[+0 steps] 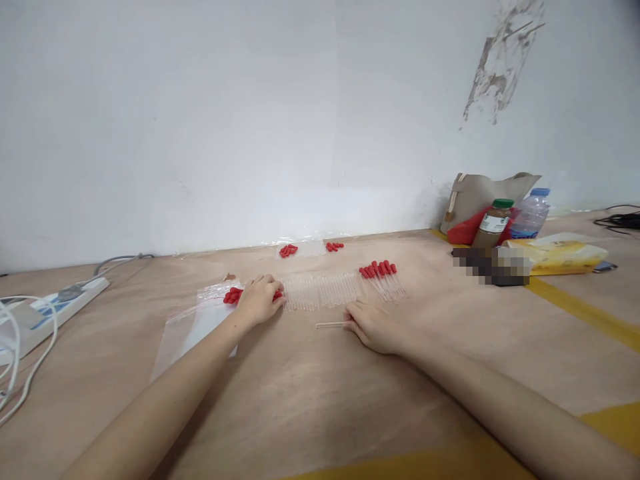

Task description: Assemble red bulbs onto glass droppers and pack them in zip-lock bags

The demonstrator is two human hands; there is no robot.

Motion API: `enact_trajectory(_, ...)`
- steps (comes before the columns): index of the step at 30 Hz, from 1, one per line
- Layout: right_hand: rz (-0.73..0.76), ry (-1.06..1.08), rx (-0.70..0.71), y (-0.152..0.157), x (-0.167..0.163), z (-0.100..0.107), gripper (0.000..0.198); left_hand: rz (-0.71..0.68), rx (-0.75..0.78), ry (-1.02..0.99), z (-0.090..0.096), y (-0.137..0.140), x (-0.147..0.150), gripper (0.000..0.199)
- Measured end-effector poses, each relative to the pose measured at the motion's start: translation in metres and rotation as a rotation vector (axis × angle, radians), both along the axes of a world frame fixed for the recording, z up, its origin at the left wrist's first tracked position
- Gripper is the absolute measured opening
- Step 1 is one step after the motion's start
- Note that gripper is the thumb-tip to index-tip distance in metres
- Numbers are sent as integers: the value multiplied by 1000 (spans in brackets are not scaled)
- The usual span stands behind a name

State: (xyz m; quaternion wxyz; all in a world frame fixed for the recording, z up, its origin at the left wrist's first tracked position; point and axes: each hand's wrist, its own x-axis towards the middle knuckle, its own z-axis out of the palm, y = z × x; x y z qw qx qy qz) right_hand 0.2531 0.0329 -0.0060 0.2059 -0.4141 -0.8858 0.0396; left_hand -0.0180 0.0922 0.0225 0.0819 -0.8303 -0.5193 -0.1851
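My right hand (373, 325) pinches a thin glass tube (329, 325) that points left, just above the table. My left hand (257, 299) is curled down over a pile of red rubber bulbs (232, 295), its fingers closed at a red bulb that shows by the fingertips. The hand hides part of this pile. Between the hands lies a row of thin clear tubes (323, 292), side by side. Behind my right hand are several droppers (383, 272), clear tubes with red bulbs on their far ends.
Two small groups of red bulbs (289, 251) lie near the wall. A clear plastic bag (173, 333) is under my left arm. At left is a power strip (65, 313) with cables. Bottles (493, 225), a bag (473, 200) and a yellow tissue pack (563, 257) stand at right.
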Motion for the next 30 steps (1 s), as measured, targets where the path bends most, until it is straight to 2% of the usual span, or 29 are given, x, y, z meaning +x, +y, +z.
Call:
enact_trajectory(5, 64, 82, -44, 4, 1, -8, 9, -22, 7, -21, -2, 4, 1, 9)
enact_trajectory(9, 140, 122, -71, 5, 1, -8, 7, -61, 25, -87, 0, -6, 3, 11)
enact_trajectory(11, 182, 132, -68, 5, 2, -9, 12, -90, 26, -222, -1, -17, 6, 11)
enact_trajectory(13, 193, 124, -58, 5, 2, -10, 18, -109, -28, -442, -6, -31, 12, 12)
enact_trajectory(17, 146, 161, -31, 5, 5, -15, 23, -192, -320, -892, -19, -52, 32, 15)
enact_trajectory(20, 106, 263, -13, 3, 6, -14, 22, -190, -497, -1104, -25, -59, 44, 18)
enact_trajectory(25, 41, 352, -65, -4, 3, -6, 18, -72, -503, -1024, -28, -62, 50, 23)
enact_trajectory(30, 35, 361, -145, -8, -3, -2, 18, -182, -520, -1014, -34, -65, 47, 26)
